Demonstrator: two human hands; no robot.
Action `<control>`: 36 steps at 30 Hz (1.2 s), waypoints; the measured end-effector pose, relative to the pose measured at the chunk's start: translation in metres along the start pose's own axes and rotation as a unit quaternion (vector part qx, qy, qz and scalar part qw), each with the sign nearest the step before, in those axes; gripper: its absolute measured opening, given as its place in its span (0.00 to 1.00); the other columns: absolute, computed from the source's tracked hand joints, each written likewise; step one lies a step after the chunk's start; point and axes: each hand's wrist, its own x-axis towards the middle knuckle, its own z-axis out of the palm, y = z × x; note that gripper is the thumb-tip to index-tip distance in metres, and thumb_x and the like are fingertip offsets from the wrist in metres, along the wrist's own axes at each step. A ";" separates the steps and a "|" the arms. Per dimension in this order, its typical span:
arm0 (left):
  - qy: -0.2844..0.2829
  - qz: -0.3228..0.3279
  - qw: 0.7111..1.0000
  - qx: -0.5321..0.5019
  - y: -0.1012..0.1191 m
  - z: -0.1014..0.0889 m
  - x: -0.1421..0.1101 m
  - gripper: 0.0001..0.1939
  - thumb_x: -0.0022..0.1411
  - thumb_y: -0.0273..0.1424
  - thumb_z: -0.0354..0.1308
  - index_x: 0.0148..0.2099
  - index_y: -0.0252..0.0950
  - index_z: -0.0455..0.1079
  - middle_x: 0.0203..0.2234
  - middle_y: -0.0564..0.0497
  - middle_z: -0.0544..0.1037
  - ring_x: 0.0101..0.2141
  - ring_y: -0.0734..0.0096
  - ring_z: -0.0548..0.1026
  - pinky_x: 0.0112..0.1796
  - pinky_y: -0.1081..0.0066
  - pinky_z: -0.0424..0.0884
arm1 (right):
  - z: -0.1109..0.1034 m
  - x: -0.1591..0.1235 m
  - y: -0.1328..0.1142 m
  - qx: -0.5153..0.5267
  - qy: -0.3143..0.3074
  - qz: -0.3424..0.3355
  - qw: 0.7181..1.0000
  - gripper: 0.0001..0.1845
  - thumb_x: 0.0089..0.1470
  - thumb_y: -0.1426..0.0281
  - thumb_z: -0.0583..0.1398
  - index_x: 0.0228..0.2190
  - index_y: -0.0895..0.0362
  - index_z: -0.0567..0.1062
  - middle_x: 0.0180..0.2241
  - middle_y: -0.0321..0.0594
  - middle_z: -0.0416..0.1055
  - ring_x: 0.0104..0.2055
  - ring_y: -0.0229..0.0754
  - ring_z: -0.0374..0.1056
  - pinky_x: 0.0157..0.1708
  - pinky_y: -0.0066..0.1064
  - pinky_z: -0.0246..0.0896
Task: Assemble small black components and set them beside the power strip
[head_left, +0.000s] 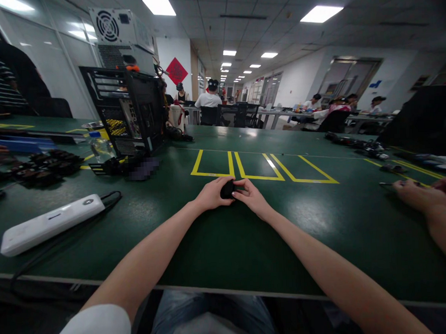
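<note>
Between my two hands is a small, dark, rounded object (227,189), whose kind I cannot make out. My left hand (212,194) curls round its left side, thumb below and fingers above. From the right, my right hand (249,196) grips it with thumb and fingertips. Both hands are just above or on the green table (226,236); whether the object touches the top I cannot tell. Beyond them, yellow tape outlines (259,177) mark the table.
To the left lie a white power bank-like device (54,223) with a black cable, a clear bottle (101,147) and black parts (47,166). An open computer case (130,109) stands behind them. At right, another person's hands (419,194) hold a thin dark item near black cables (360,145).
</note>
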 end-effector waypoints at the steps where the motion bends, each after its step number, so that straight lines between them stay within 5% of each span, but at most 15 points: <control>1: -0.001 -0.001 1.000 0.000 0.000 0.000 0.000 0.32 0.45 0.33 0.59 0.53 0.39 0.54 0.47 0.47 0.65 0.46 0.60 0.65 0.46 0.62 0.61 | 0.000 0.000 0.000 -0.004 0.004 0.002 1.000 0.13 0.43 0.67 0.59 0.34 0.54 0.66 0.39 0.36 0.65 0.42 0.39 0.64 0.47 0.36 0.58; 11: -0.005 0.002 1.000 -0.004 0.001 -0.001 0.000 0.32 0.45 0.33 0.59 0.53 0.39 0.54 0.47 0.47 0.64 0.46 0.61 0.65 0.46 0.62 0.61 | -0.004 0.002 0.001 -0.015 -0.002 0.057 0.998 0.19 0.44 0.65 0.58 0.41 0.53 0.65 0.44 0.39 0.63 0.43 0.41 0.63 0.46 0.41 0.58; 22: -0.003 -0.005 1.000 -0.006 0.001 -0.001 0.000 0.32 0.44 0.33 0.60 0.53 0.39 0.54 0.47 0.48 0.65 0.46 0.61 0.65 0.46 0.62 0.61 | -0.001 0.002 0.003 0.001 0.011 0.018 1.000 0.14 0.43 0.66 0.59 0.35 0.54 0.66 0.39 0.37 0.65 0.40 0.38 0.64 0.45 0.37 0.59; 28: -0.007 -0.002 1.000 -0.005 0.001 -0.002 0.000 0.32 0.45 0.34 0.59 0.53 0.39 0.53 0.47 0.47 0.65 0.46 0.61 0.65 0.46 0.62 0.62 | -0.005 0.004 0.005 -0.014 0.013 0.059 0.998 0.21 0.42 0.66 0.59 0.42 0.52 0.65 0.42 0.39 0.64 0.42 0.41 0.64 0.45 0.40 0.58; 36: -0.004 -0.003 1.000 0.002 0.002 -0.002 0.000 0.32 0.45 0.33 0.59 0.53 0.39 0.54 0.48 0.47 0.64 0.46 0.60 0.65 0.45 0.62 0.62 | -0.004 0.001 0.000 0.020 -0.021 0.032 0.999 0.19 0.40 0.69 0.61 0.37 0.53 0.65 0.39 0.38 0.64 0.43 0.39 0.63 0.47 0.38 0.56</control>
